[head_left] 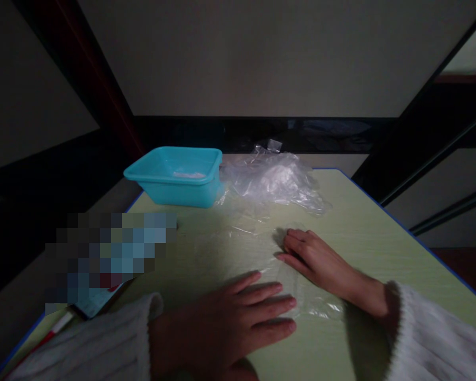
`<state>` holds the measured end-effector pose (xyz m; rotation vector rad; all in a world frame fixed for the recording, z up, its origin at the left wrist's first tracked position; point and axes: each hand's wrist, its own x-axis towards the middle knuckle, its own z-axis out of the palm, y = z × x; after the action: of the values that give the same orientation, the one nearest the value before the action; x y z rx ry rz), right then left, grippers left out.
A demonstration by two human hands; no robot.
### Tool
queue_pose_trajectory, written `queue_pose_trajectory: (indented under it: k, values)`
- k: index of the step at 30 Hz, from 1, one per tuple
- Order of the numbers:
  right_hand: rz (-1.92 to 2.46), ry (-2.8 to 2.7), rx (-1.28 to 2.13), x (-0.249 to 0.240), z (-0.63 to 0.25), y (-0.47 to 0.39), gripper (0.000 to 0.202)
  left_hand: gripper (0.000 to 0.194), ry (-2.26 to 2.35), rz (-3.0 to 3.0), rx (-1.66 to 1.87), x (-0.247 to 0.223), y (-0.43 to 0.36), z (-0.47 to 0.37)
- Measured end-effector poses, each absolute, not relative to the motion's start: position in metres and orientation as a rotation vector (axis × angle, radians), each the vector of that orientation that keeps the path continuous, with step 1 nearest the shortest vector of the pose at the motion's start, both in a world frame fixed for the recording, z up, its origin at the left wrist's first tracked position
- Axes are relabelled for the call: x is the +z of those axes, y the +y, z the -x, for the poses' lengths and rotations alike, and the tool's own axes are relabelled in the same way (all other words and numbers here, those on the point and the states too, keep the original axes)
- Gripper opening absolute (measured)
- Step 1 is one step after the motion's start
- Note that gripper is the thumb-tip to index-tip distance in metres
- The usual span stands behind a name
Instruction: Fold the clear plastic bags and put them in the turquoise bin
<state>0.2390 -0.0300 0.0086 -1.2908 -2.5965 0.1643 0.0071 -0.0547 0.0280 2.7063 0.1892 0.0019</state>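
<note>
A thin, clear plastic bag (pixel 301 293) lies spread flat on the table in front of me. My left hand (pixel 234 317) rests palm down at its near left part, with the fingers stretched out and spread. Above and to the right, my right hand (pixel 317 259) sits on the film with its fingers curled under and closed on it. The fingertips of that hand are partly hidden. Farther back, a crumpled heap of clear plastic bags (pixel 280 180) lies on the table, beside a turquoise plastic basin (pixel 178 188).
The pale green table (pixel 381 248) has a blue edge. At the left lies a phone-like flat object (pixel 97 299), mostly blurred out by pixel blocks. A red and white pen-like stick (pixel 57 325) lies near my left sleeve. A panelled wall (pixel 254 63) stands behind the table.
</note>
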Motion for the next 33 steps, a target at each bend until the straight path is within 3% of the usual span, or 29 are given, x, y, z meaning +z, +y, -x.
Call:
queue_pose_trajectory:
  k: [33]
  values:
    - [1.17, -2.681, 0.096, 0.009, -0.234, -0.033, 0.024, 0.065, 0.306, -2.804, 0.105, 0.023, -0.059, -0.018]
